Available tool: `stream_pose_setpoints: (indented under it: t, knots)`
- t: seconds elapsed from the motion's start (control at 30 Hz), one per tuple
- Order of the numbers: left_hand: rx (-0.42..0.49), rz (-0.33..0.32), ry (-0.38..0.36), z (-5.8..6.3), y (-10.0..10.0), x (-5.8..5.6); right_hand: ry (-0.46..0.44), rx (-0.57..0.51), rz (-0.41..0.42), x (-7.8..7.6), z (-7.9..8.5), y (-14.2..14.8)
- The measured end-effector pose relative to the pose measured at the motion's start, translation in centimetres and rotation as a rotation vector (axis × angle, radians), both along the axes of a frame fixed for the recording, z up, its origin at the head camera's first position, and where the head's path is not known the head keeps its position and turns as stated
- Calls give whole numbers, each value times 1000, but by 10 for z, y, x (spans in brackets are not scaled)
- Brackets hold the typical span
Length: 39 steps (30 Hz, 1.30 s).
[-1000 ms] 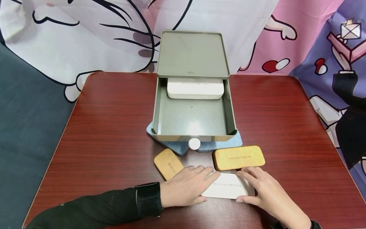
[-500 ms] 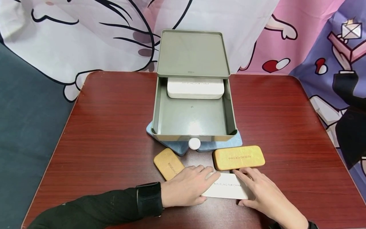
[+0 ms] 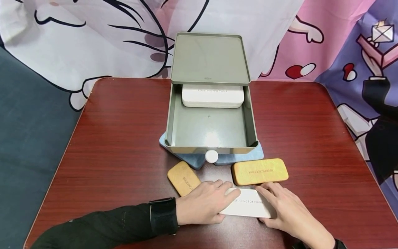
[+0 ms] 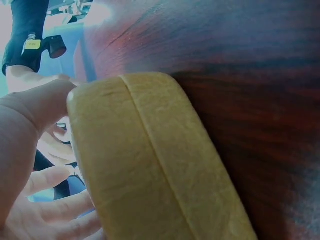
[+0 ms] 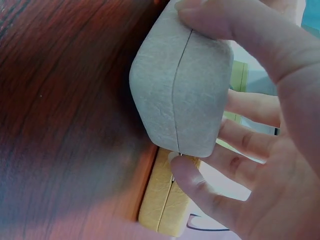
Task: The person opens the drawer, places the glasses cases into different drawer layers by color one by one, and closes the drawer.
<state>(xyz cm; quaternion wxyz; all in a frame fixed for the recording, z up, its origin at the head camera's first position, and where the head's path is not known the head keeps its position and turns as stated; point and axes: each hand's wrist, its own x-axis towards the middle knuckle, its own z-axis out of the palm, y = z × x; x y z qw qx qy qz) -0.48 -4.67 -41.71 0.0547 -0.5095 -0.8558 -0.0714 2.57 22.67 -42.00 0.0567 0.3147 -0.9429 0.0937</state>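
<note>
White oblong case (image 3: 248, 205), left hand (image 3: 202, 203) and right hand (image 3: 283, 209) pinching its ends, yellow oblong case (image 3: 260, 176) just beyond

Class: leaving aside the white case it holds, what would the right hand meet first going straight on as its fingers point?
Past the white case, the right hand would probably meet the yellow case on the right, just ahead in the head view; whether they touch is unclear.

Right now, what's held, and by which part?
The right hand holds a white case by its right end; the left hand is at its left end, grip unclear.
</note>
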Motion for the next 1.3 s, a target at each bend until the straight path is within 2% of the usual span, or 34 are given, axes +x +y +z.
stream_pose_setpoints:
  t: [0.37, 0.67, 0.9, 1.07, 1.3]
  knots:
    - [25, -13, -20, 5, -1, -4, 33, -37, 15, -4, 7, 0]
    - [91, -27, 1, 16, -3, -7, 52, -80, 31, -5, 19, 3]
    - [119, -27, -17, 25, -4, -6, 83, -80, 43, -6, 28, 5]
    - [147, -23, -2, 34, -7, -4, 99, -94, 63, -7, 37, 6]
    - [177, -18, 38, 54, -10, 0, 96, -151, 82, -5, 56, 8]
